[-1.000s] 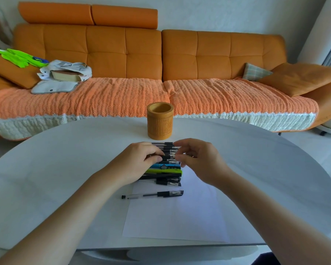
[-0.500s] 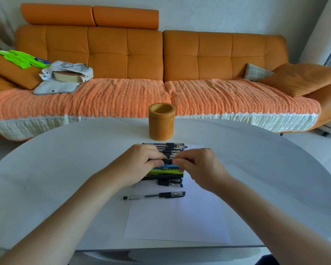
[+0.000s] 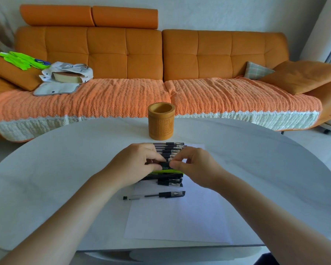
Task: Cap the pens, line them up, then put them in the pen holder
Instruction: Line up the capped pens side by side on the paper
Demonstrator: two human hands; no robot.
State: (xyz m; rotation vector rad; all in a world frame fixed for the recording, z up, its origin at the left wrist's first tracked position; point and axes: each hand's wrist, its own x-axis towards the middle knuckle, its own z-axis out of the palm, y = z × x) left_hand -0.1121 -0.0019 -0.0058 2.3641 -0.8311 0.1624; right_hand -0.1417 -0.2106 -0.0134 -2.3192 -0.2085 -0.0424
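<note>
Pinching a dark pen (image 3: 165,166) in the fingers of left hand (image 3: 139,165) and right hand (image 3: 196,168), over the row of pens (image 3: 169,148) on the bench (image 3: 65,169), we judged a straight, even push would cap it.

Soft daylight, wide-angle bowing, sharp focus

On your worktop (image 3: 65,169): pen holder (image 3: 161,121) at back; row of pens (image 3: 169,148) before it on the paper (image 3: 176,217); held pen (image 3: 165,166) between your left hand (image 3: 134,165) and right hand (image 3: 197,167), over the row; lone pen (image 3: 154,195) nearest you.
</note>
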